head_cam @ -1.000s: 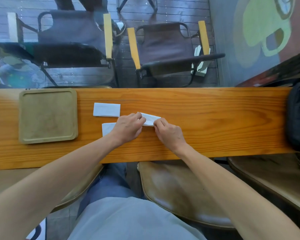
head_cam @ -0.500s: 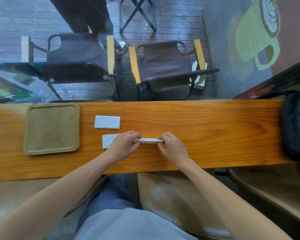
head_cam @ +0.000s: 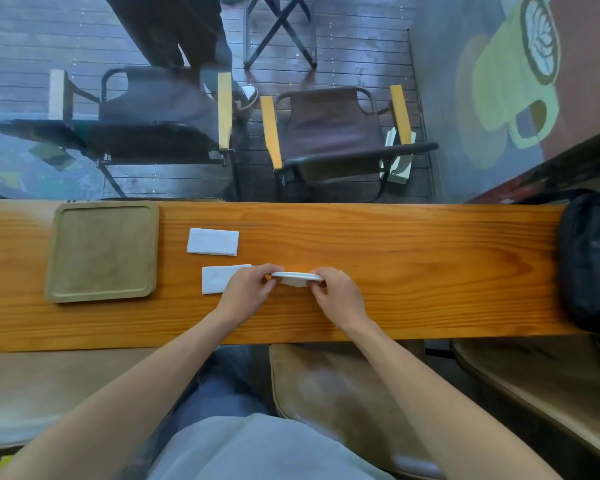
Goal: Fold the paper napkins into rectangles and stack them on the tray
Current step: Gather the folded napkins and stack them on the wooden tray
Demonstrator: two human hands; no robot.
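Outside, folding chairs (head_cam: 333, 133) face the wooden counter (head_cam: 413, 258).

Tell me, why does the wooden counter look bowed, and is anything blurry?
Head view: the wide lens bends the counter and stretches the forearms; the napkin between both hands is slightly smeared; the tray stays sharp; the glass beyond shows hazy reflections.

Bare forearms with no sleeves showing, light grey top (head_cam: 257, 448), blue jeans (head_cam: 219, 386)
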